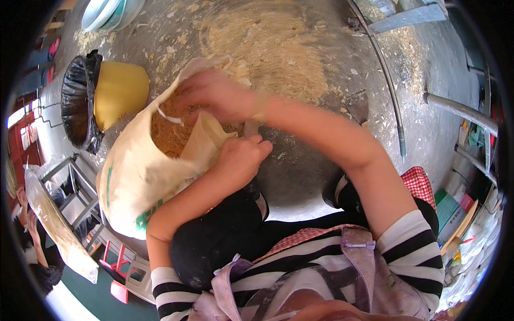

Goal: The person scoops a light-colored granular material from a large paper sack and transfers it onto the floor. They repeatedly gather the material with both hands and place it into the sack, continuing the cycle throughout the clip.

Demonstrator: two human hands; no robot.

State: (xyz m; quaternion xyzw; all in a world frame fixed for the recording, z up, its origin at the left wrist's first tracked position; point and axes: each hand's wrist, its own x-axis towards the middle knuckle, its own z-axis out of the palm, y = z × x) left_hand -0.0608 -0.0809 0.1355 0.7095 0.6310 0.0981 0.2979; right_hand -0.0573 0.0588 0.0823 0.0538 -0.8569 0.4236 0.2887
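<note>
A cream-coloured woven sack (132, 172) with green printing stands in front of me, its mouth gaping. Brown material like sawdust (168, 132) shows inside. My left hand (245, 156) is closed on the near edge of the sack's mouth, where a folded flap stands up. Reaching across from the other side, my right hand (215, 94) is inside the opening, just over the sawdust. Motion blurs that hand, and its fingertips are partly lost against the contents, so any hold is unclear. A white strip (170, 117) hangs at the opening beside it.
Pale shavings (273, 52) cover the floor beyond the sack. A yellow bucket (122, 90) lined with a black plastic bag (78, 104) is left of it. A white-and-teal bucket (114, 14), a metal bar (381, 68) and metal frames (461, 110) stand around. A person's hand (34, 228) shows far left.
</note>
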